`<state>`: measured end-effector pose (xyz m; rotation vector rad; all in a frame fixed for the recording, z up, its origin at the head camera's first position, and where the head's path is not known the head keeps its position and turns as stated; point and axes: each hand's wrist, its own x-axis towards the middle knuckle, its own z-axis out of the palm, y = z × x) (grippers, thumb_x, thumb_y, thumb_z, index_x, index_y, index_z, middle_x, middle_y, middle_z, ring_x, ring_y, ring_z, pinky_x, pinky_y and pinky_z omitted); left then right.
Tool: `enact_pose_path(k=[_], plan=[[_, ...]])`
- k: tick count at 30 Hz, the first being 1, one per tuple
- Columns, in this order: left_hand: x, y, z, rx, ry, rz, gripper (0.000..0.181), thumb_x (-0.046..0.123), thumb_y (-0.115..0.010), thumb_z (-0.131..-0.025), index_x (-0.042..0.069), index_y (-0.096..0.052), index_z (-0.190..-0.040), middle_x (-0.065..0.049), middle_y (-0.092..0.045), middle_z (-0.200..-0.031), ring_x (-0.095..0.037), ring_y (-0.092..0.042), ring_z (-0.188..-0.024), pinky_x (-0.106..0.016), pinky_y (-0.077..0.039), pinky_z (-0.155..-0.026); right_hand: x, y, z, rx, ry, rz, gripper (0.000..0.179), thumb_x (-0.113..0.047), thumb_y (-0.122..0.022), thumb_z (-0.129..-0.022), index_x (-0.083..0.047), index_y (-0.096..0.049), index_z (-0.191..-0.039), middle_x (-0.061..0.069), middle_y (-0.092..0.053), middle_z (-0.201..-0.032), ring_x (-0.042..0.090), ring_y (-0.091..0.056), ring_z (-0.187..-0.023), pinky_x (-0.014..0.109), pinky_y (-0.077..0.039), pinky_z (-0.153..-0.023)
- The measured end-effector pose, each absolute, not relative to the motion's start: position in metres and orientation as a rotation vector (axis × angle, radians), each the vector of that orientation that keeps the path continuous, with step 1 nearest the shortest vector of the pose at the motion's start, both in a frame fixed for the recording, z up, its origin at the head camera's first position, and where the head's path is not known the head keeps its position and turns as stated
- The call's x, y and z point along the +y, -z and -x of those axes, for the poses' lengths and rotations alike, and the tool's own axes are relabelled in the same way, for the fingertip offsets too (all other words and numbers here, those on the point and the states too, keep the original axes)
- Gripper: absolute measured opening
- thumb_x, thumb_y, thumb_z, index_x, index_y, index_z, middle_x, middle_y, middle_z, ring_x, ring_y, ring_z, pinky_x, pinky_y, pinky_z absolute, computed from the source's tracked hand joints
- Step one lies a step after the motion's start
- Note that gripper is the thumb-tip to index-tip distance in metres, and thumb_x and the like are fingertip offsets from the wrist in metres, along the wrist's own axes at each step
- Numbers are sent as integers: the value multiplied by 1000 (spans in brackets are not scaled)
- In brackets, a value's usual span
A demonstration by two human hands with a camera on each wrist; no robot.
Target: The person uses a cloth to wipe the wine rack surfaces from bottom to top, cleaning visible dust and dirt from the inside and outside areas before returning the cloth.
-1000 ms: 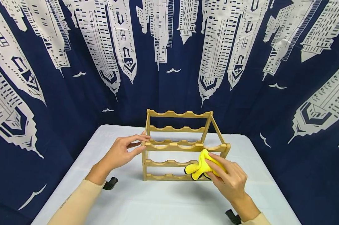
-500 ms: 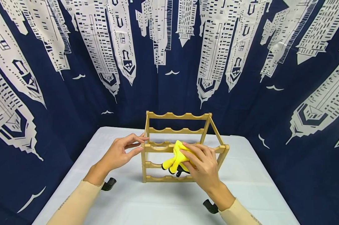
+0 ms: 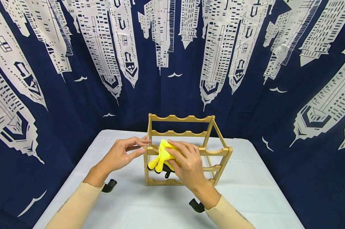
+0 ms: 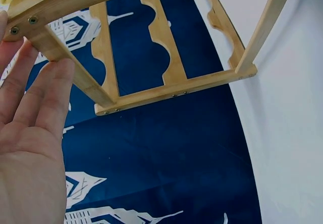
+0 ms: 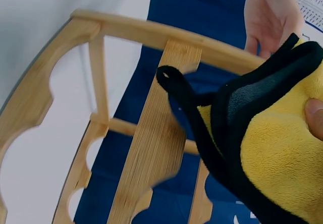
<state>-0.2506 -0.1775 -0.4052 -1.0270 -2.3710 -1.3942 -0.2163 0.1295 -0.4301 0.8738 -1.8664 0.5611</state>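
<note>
A white-covered table (image 3: 247,190) stands before a navy curtain (image 3: 172,92) printed with inverted white skyscrapers. Upright on it, a pale wooden wine rack (image 3: 186,133) runs lengthwise left to right. At the rack's front, a person's right hand (image 3: 189,163) firmly pinches a bunched microfiber cloth (image 3: 163,156), yellow and black-edged, drooping leftward; the left hand (image 3: 122,154), fingers extended, touches the rack.

a curtained-off nook, room type unclear: navy skyline-print fabric (image 3: 161,92) behind and beside a white-covered table (image 3: 144,208)
</note>
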Motion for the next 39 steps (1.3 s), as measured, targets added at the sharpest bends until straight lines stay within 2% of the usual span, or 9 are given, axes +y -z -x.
enact_pose_path(k=[6,14,22,26,31,35,39], plan=[[-180,405,250,-2395,1390,997,14,11,-85,-108,18,-84,-120,-4,-83,-147,-33,-73,-150,-40,-66,-117,105,430,224,-1890,-538,-888,47,-19,-107,-83,-16,-89,-125,5,-84,-142,30,-76,-123,46,-61,-98],[-182,408,248,-2410,1409,959,13,9,-85,-107,17,-86,-116,-7,-84,-145,-37,-76,-144,-47,-66,-117,86,433,225,-1970,-443,-867,48,-27,-104,-89,-19,-87,-134,2,-84,-136,27,-75,-119,40,-61,-97],[-181,406,248,-2401,1397,981,13,14,-85,-109,22,-86,-119,0,-84,-145,-33,-69,-155,-29,-63,-119,96,432,223,-1987,-299,-828,47,-31,-105,-87,-19,-88,-130,0,-83,-129,24,-74,-113,38,-60,-92],[-181,405,249,-2400,1387,986,11,15,-84,-110,23,-85,-117,1,-84,-145,-30,-75,-148,-40,-66,-119,104,428,222,-1990,-195,-817,47,-35,-106,-85,-22,-88,-127,-1,-83,-128,25,-73,-114,38,-61,-91],[-181,407,251,-2385,1410,992,11,15,-83,-110,22,-86,-118,-7,-85,-144,-22,-81,-136,-53,-66,-118,113,425,218,-2000,-157,-798,49,-33,-109,-82,-23,-89,-125,0,-83,-130,27,-73,-113,35,-63,-82],[-181,406,250,-2391,1421,975,11,17,-83,-110,23,-86,-119,-5,-85,-144,-22,-81,-137,-51,-66,-119,118,425,216,-2011,-202,-795,50,-28,-110,-82,-22,-89,-127,1,-83,-131,27,-73,-111,34,-70,-87],[-180,407,250,-2393,1432,972,10,17,-83,-110,22,-86,-118,-2,-85,-144,-24,-81,-138,-50,-66,-119,123,427,215,-1997,-261,-778,54,-24,-112,-79,-21,-88,-128,2,-82,-132,28,-72,-107,35,-72,-77]])
